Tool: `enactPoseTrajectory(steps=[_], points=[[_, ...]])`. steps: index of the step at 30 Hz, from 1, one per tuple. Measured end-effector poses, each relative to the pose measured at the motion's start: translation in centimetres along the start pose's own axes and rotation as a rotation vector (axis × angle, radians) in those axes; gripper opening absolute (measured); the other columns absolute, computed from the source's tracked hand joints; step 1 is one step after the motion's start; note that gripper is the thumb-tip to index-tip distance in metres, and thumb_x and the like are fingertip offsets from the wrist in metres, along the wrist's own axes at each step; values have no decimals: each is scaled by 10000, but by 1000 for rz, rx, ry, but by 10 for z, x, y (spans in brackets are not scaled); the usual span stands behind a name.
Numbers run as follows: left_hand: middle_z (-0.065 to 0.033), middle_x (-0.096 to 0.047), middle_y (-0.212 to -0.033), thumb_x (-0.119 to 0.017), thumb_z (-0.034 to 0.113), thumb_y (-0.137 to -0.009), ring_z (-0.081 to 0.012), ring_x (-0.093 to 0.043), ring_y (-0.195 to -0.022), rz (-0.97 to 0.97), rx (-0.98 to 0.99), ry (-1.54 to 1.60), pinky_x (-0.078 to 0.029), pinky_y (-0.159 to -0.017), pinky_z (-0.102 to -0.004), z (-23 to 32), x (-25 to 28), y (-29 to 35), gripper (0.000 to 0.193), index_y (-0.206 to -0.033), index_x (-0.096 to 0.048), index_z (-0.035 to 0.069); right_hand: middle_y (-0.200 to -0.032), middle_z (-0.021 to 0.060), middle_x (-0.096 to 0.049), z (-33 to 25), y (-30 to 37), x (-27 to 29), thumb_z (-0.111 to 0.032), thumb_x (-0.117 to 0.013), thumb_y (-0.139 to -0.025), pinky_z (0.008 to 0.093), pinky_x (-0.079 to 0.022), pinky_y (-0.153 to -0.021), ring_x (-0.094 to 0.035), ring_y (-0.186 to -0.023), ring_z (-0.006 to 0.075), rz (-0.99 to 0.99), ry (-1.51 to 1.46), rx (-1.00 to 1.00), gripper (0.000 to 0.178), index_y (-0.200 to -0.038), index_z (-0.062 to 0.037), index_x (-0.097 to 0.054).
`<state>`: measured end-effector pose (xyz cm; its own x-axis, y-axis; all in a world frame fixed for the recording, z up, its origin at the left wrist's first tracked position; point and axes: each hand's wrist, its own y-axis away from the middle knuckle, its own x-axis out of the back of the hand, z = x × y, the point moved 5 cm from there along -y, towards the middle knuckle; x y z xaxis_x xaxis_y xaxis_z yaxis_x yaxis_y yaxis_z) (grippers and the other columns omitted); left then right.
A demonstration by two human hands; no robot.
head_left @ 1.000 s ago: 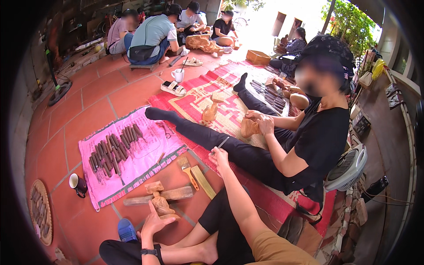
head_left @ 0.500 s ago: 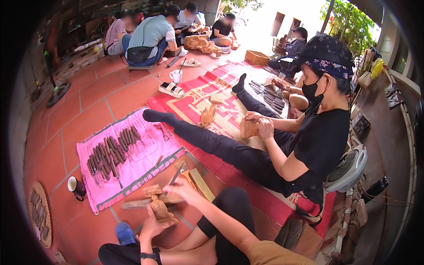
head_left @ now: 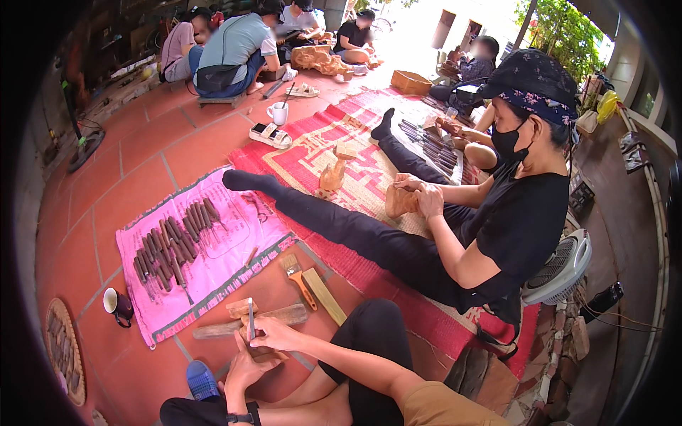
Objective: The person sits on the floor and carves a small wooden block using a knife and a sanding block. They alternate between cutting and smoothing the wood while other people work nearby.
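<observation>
Tan wooden carving [head_left: 238, 309], block-topped — middle hidden; slim grey tool [head_left: 251, 321] over it — contact unclear.

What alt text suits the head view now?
The person's left hand holds a carved wooden piece, and their right hand grips a slim grey tool close to it. Dark-handled tools lie on a pink cloth; a masked co-worker sits at right.
</observation>
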<state>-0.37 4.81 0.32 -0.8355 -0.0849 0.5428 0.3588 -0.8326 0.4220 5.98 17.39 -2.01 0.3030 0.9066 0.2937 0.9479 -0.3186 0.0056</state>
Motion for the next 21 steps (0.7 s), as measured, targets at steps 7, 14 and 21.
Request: enactPoseTrajectory(steps=[7, 14, 21], points=[[-213, -694, -1118, -848, 522, -656, -344, -675, -1054, 20, 17, -106, -540, -872, -376, -20, -4, -8, 1440, -1440, 133, -182, -900, 125, -697, 12, -12, -2, -61, -725, -800, 378, -520, -785, -673, -849, 235, 50, -6, 46, 244, -1022, 15, -659], [-230, -694, -1107, -849, 524, -654, -354, -672, -1054, 40, -2, -34, -534, -880, -382, -4, 2, 1, 1422, -1447, 96, -185, -795, 90, -681, -2, -10, 5, -104, -713, -842, 341, -499, -686, -652, -762, 176, 84, -136, -46, 153, -953, -30, -640], [-175, -704, -1126, -849, 496, -676, -342, -646, -1119, -32, 124, -195, -512, -934, -353, -14, 0, -6, 1437, -1438, 186, -147, -777, 117, -678, 9, -19, 7, -137, -709, -827, 393, -492, -678, -658, -740, 255, 200, -37, -50, 147, -920, -41, -649]])
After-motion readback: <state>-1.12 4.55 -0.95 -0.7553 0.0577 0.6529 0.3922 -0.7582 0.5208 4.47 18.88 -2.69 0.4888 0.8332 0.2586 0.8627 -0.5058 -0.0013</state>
